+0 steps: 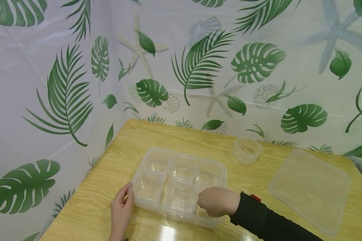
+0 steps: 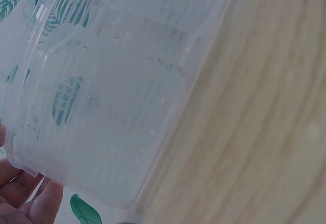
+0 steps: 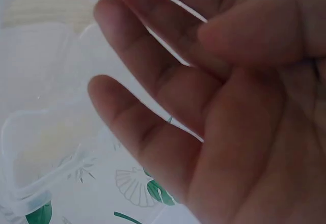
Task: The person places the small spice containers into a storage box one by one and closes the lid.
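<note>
A clear plastic box (image 1: 176,217) with several small square containers (image 1: 181,197) inside lies on the table. My left hand (image 1: 121,206) grips the box's left side near the front corner. In the left wrist view, the fingers (image 2: 48,198) of that hand curl at the rim beside the box's clear wall (image 2: 117,107). Above the box's front right section is my right hand (image 1: 218,201), which hides part of it. The right wrist view shows that hand's fingers (image 3: 147,66) loosely bent and spread, holding nothing.
One small clear container (image 1: 246,152) stands apart at the back of the wooden table (image 1: 108,167). A flat translucent lid (image 1: 312,190) lies to the right, beyond the right sleeve (image 1: 268,217). Leaf-print sheeting (image 1: 157,67) hangs along the back and left edges.
</note>
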Demonstrator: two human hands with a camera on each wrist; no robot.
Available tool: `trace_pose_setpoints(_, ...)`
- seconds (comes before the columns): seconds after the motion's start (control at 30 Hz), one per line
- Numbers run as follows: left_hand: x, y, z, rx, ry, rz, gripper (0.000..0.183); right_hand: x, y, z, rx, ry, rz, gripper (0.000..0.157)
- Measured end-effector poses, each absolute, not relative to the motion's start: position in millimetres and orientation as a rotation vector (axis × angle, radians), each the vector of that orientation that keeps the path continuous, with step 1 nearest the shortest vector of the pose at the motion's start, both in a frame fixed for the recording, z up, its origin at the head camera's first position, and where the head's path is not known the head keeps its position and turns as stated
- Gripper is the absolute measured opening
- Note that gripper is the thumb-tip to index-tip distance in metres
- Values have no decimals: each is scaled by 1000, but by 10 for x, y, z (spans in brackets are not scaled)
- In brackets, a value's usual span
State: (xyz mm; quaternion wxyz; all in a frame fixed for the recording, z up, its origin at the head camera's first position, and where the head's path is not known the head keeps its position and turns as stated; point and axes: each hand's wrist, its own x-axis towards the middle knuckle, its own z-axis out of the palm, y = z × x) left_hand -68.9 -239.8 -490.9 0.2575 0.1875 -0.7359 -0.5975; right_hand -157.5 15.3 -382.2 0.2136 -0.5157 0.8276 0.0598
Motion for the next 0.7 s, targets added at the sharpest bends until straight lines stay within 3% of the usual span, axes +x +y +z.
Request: trace_pose_setpoints(0.7,-676,-2393,-4909,518,-2014,-1609,32,-1541,6,-3892,-1585,2311,211,12)
